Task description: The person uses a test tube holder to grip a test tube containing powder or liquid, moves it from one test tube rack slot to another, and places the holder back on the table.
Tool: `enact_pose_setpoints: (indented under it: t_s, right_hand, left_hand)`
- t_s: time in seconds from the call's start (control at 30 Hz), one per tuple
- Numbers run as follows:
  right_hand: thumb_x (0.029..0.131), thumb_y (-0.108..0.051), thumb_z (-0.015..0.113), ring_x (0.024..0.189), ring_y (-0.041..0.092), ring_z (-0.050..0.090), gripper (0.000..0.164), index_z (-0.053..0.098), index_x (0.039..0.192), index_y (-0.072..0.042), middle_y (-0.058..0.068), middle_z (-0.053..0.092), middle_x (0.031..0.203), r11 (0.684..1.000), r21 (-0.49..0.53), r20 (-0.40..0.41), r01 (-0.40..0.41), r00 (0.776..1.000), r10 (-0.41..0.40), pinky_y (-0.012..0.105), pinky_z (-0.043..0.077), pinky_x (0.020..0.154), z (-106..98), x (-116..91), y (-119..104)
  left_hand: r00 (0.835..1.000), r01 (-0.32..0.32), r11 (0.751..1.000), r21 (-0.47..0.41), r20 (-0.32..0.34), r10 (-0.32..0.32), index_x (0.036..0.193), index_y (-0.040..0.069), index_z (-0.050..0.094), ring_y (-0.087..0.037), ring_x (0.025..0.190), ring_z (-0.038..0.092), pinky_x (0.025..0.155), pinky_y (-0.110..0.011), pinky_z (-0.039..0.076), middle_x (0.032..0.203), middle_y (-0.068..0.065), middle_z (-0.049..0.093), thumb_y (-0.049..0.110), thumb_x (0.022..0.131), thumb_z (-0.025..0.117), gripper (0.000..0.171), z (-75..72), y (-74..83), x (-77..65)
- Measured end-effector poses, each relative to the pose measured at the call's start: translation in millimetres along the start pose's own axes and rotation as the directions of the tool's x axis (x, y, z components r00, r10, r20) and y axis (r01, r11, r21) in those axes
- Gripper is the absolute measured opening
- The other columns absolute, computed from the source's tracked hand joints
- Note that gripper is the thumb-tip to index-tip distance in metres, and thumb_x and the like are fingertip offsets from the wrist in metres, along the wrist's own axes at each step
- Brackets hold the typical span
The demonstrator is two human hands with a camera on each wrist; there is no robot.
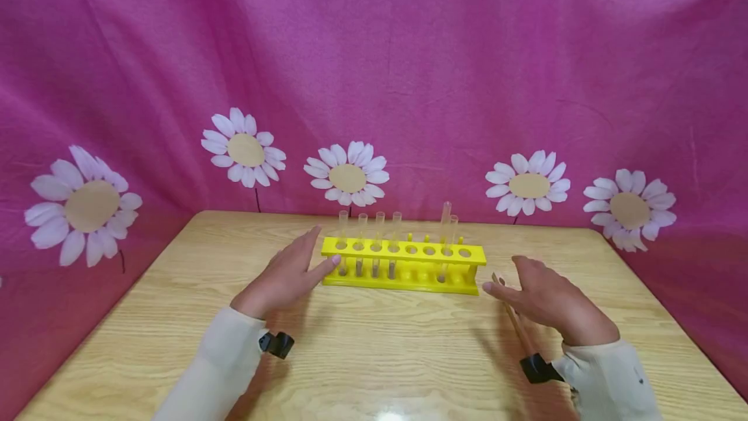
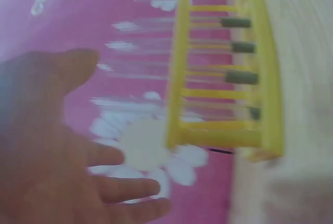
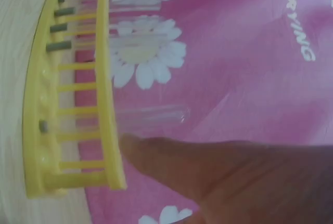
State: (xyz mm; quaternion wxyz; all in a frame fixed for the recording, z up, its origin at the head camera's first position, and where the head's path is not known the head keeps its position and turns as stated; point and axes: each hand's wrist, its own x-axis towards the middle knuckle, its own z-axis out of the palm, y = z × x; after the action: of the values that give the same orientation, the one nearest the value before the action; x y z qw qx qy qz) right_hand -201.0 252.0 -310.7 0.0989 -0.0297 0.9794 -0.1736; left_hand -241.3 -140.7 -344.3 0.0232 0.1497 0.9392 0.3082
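Note:
A yellow test tube rack [image 1: 403, 286] stands upright on the table, with several clear test tubes [image 1: 380, 223] in its left holes, dark matter at their bottoms. Toward its right end rise two more clear tubes [image 1: 447, 213]. My left hand [image 1: 286, 278] is spread beside the rack's left end; its thumb overlaps the rack in the head view, but the left wrist view shows a gap. My right hand [image 1: 546, 297], fingers extended and holding nothing visible, hovers off the right end. A thin wooden tool [image 1: 515, 323] lies partly hidden beneath it, its kind unclear.
The wood-grain table [image 1: 374, 356] reaches back to a pink cloth [image 1: 409, 83] with large white daisies [image 1: 245, 148], which also hangs at both sides. Each wrist wears a black camera [image 1: 277, 345]. Small yellow pegs line the rack's rear.

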Motion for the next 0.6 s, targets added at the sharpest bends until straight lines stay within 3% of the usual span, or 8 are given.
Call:
enact_pose_setpoints:
  t_s: [0.1, 0.23, 0.33, 0.47, 0.6]
  right_hand:
    - [0.086, -0.061, 0.060, 0.115, 0.053, 0.046, 0.097, 0.034, 0.134, 0.018, 0.041, 0.042, 0.130, 1.000, -0.015, 0.010, -0.014, 1.000, 0.014, 0.063, 0.044, 0.092, 2, 5, 8]
    - [0.086, -0.052, 0.065, 0.096, 0.041, 0.057, 0.083, 0.041, 0.124, 0.018, 0.035, 0.055, 0.115, 1.000, -0.011, 0.038, -0.016, 0.999, 0.016, 0.054, 0.051, 0.082, 6, 12, 18]
    - [0.085, -0.046, 0.069, 0.082, 0.030, 0.056, 0.069, 0.048, 0.112, 0.013, 0.023, 0.061, 0.099, 1.000, 0.012, 0.064, -0.029, 0.998, 0.028, 0.045, 0.052, 0.073, 9, 19, 28]
    - [0.084, -0.041, 0.072, 0.076, 0.025, 0.052, 0.057, 0.052, 0.102, 0.009, 0.012, 0.058, 0.087, 0.998, 0.021, 0.106, -0.067, 0.992, 0.065, 0.040, 0.050, 0.069, 17, 28, 37]
    - [0.083, -0.038, 0.074, 0.072, 0.024, 0.051, 0.050, 0.053, 0.097, 0.006, 0.011, 0.055, 0.081, 0.992, 0.028, 0.136, -0.126, 0.983, 0.121, 0.034, 0.048, 0.063, 23, 33, 40]
  left_hand:
    - [0.999, 0.038, 0.990, -0.133, -0.009, -0.039, 0.156, 0.014, 0.008, -0.037, 0.143, 0.022, 0.110, -0.063, 0.024, 0.158, -0.014, 0.019, 0.062, 0.093, 0.047, 0.088, 5.5, -13.1, 9.9]
    - [0.994, 0.097, 0.955, -0.281, -0.017, -0.106, 0.156, 0.018, 0.010, -0.038, 0.138, 0.032, 0.107, -0.061, 0.032, 0.154, -0.017, 0.029, 0.057, 0.097, 0.044, 0.078, 12.7, -25.9, 19.2]
    - [0.988, 0.146, 0.882, -0.448, 0.013, -0.156, 0.155, 0.019, 0.012, -0.039, 0.136, 0.036, 0.110, -0.058, 0.031, 0.152, -0.019, 0.031, 0.061, 0.096, 0.041, 0.078, 17.2, -33.2, 26.2]
    - [0.980, 0.179, 0.741, -0.647, 0.050, -0.193, 0.153, 0.016, 0.016, -0.039, 0.136, 0.036, 0.113, -0.055, 0.027, 0.150, -0.023, 0.032, 0.060, 0.098, 0.039, 0.074, 23.2, -43.0, 33.1]
    - [0.984, 0.144, 0.661, -0.736, 0.033, -0.177, 0.152, 0.013, 0.020, -0.040, 0.135, 0.037, 0.112, -0.053, 0.030, 0.147, -0.026, 0.035, 0.049, 0.103, 0.035, 0.063, 27.6, -50.7, 35.5]
